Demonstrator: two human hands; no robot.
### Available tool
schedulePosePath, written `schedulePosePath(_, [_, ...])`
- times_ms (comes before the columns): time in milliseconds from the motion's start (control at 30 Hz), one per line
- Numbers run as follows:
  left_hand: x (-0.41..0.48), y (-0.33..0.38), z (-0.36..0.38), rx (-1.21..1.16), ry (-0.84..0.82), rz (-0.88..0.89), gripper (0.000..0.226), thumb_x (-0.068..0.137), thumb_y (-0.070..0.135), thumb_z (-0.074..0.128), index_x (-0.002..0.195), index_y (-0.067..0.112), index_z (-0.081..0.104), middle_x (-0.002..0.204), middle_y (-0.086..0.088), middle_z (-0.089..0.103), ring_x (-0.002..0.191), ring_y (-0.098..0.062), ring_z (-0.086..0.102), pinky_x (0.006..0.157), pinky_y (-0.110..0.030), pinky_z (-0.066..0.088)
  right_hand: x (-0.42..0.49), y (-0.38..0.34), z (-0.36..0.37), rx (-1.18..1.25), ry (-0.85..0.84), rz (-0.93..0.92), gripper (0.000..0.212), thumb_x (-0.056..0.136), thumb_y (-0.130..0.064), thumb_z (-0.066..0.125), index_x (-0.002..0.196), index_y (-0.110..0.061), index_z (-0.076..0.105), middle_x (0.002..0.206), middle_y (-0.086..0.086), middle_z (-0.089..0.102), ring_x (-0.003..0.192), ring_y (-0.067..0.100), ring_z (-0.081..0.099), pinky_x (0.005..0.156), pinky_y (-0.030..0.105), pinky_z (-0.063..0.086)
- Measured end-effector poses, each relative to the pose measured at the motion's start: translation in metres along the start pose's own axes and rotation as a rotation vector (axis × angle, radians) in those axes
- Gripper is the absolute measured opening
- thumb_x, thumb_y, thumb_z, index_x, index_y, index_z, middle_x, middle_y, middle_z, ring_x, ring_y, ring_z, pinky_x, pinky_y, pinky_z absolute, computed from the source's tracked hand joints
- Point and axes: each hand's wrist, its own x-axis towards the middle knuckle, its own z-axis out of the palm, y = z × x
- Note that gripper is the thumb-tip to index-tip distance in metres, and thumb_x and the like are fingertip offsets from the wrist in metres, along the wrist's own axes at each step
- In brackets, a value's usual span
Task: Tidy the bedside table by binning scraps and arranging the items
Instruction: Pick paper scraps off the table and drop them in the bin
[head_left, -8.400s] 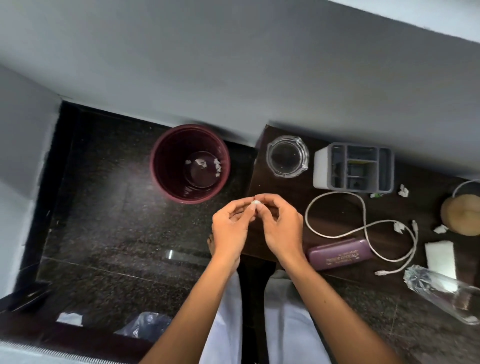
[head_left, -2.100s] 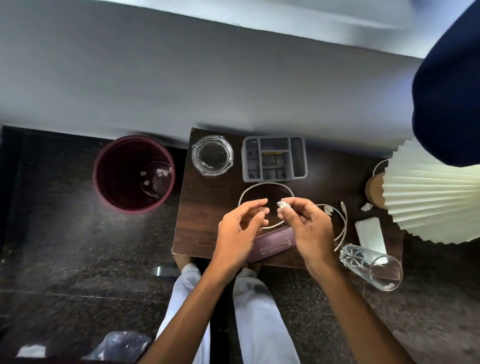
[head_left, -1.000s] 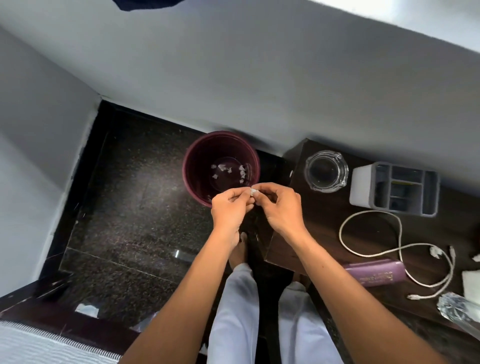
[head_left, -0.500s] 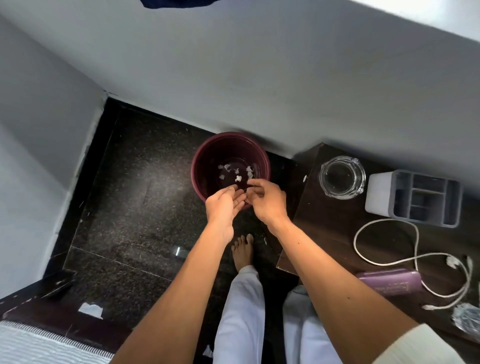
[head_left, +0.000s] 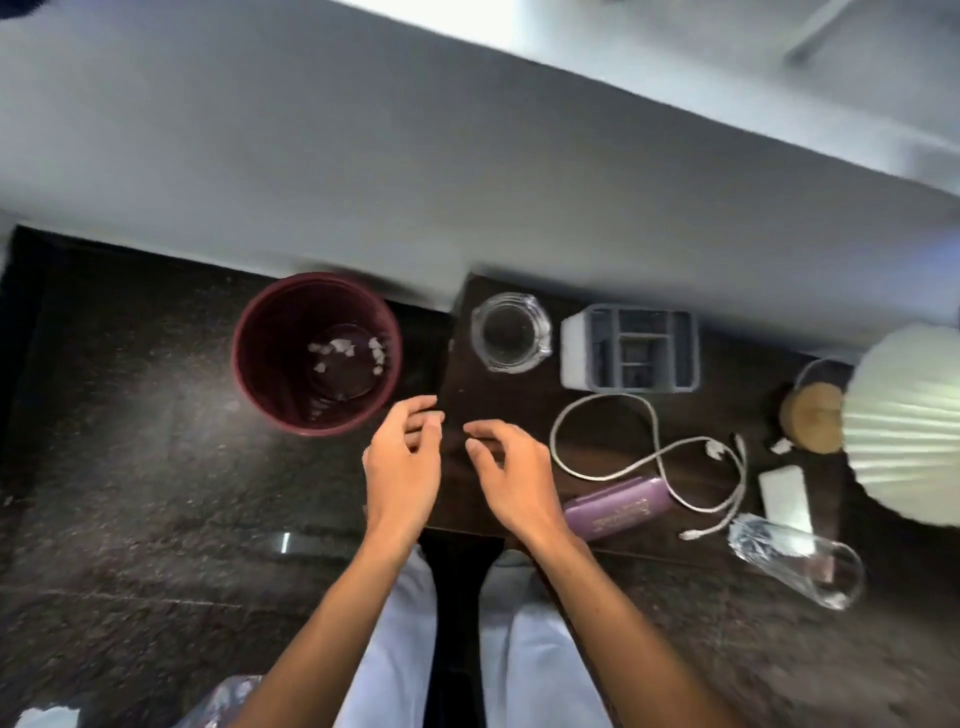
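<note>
A maroon bin (head_left: 270, 358) stands on the dark floor left of the bedside table (head_left: 498, 400), with several white paper scraps (head_left: 343, 349) at its bottom. My left hand (head_left: 402, 467) and my right hand (head_left: 511, 475) hover over the table's left edge, both empty with fingers apart. On the table lie a white cable (head_left: 654, 452), a purple case (head_left: 615, 508), a glass ashtray (head_left: 511, 332) and a grey organiser (head_left: 631, 347). Small white scraps rest by the cable's plug (head_left: 714, 449) and by the lamp base (head_left: 779, 445).
A pleated white lamp shade (head_left: 909, 421) on a wooden base (head_left: 810, 418) fills the right side. A white block (head_left: 784, 496) and a drinking glass lying on its side (head_left: 795, 558) sit at the table's front right. The wall runs close behind.
Both hands held a small white scrap over the bin, let it go, and have drawn back to the right over the table's edge. The view has swung right.
</note>
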Motion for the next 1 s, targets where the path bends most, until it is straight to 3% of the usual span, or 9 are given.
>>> schedulePosePath(100, [-0.026,0.011,0.044,0.117,-0.088,0.202,0.025,0.098,0.013,0.06,0.119,0.024,0.068,0.105,0.007,0.073,0.091,0.001,0.067,0.081,-0.016,0.054,-0.02,0.03,-0.035,-0.043,0.081,0.001,0.019,0.092,-0.016,0.063,0.108,-0.018,0.073,0.106,-0.003,0.072,0.096,0.011,0.067,0.093,0.028,0.053])
schedulePosePath(233, [-0.046,0.011,0.098,0.323,-0.254,0.503,0.029,0.093,0.012,0.062,0.121,0.019,0.067,0.115,0.003,0.071,0.105,-0.012,0.066,0.096,-0.031,0.051,-0.037,0.061,-0.08,-0.133,0.203,0.008,0.016,0.09,-0.012,0.062,0.102,-0.014,0.073,0.106,0.001,0.072,0.103,0.019,0.063,0.097,0.035,0.047])
schedulePosePath(333, [-0.055,0.012,0.131,0.446,-0.396,0.592,0.028,0.094,0.019,0.059,0.121,0.019,0.067,0.119,0.003,0.069,0.108,-0.016,0.065,0.094,-0.039,0.054,-0.041,0.088,-0.11,-0.16,0.323,0.049,0.014,0.088,-0.011,0.064,0.099,-0.015,0.072,0.101,0.001,0.072,0.098,0.02,0.064,0.092,0.035,0.048])
schedulePosePath(467, [-0.065,0.017,0.165,0.532,-0.507,0.627,0.029,0.093,0.022,0.057,0.121,0.021,0.066,0.119,0.001,0.067,0.107,-0.02,0.064,0.093,-0.043,0.053,-0.037,0.131,-0.145,-0.136,0.496,0.193,0.015,0.087,-0.008,0.065,0.1,-0.011,0.071,0.099,0.008,0.072,0.093,0.028,0.067,0.087,0.041,0.055])
schedulePosePath(600, [-0.07,0.017,0.191,0.519,-0.53,0.586,0.028,0.092,0.018,0.058,0.118,0.02,0.068,0.113,-0.001,0.069,0.103,-0.019,0.066,0.092,-0.043,0.054,-0.028,0.164,-0.168,-0.11,0.604,0.317,0.021,0.084,-0.004,0.066,0.105,-0.002,0.068,0.103,0.019,0.068,0.097,0.037,0.065,0.089,0.042,0.051])
schedulePosePath(733, [-0.073,0.012,0.209,0.471,-0.514,0.516,0.027,0.091,0.013,0.06,0.114,0.021,0.07,0.109,0.001,0.07,0.1,-0.014,0.065,0.092,-0.04,0.053,-0.015,0.179,-0.176,-0.127,0.6,0.357,0.027,0.083,-0.001,0.066,0.11,0.0,0.065,0.107,0.023,0.064,0.104,0.04,0.059,0.088,0.034,0.037])
schedulePosePath(1000, [-0.077,0.009,0.217,0.409,-0.479,0.421,0.022,0.093,0.012,0.06,0.109,0.021,0.072,0.106,0.003,0.073,0.096,-0.01,0.065,0.092,-0.035,0.052,0.002,0.182,-0.178,-0.191,0.526,0.334,0.02,0.087,-0.004,0.064,0.106,-0.008,0.068,0.114,0.02,0.058,0.097,0.041,0.062,0.084,0.039,0.048])
